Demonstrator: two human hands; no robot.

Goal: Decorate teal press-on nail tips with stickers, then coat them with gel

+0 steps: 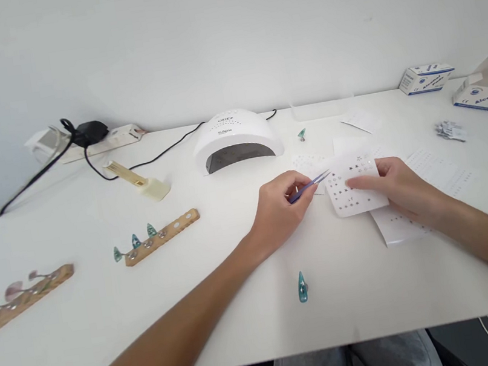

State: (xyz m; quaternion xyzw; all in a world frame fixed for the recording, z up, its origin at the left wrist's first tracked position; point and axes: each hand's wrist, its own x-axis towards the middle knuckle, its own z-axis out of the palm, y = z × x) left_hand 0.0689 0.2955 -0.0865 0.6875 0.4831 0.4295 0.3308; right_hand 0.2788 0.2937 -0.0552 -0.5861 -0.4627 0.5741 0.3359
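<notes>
My left hand (282, 208) is closed around purple tweezers (302, 191), whose pointed tips reach the left edge of a white sticker sheet (353, 203) with small silver stars. Whether the tips touch the sheet I cannot tell. That sheet is pinched in my right hand (395, 185), thumb across its front. More sheets lie beneath and around it, among them a white sheet (400, 232) under my right hand. A teal press-on nail (303, 289) with a star on it lies on the table in front of me. Another green nail (301, 134) lies farther back.
A white nail lamp (235, 135) stands at the back, its black cable (153, 157) running left. Wooden nail stands (164, 236) hold nails at left, near a pale brush (138, 180). Alcohol pad boxes (426, 78) and loose sachets (450, 131) are at right.
</notes>
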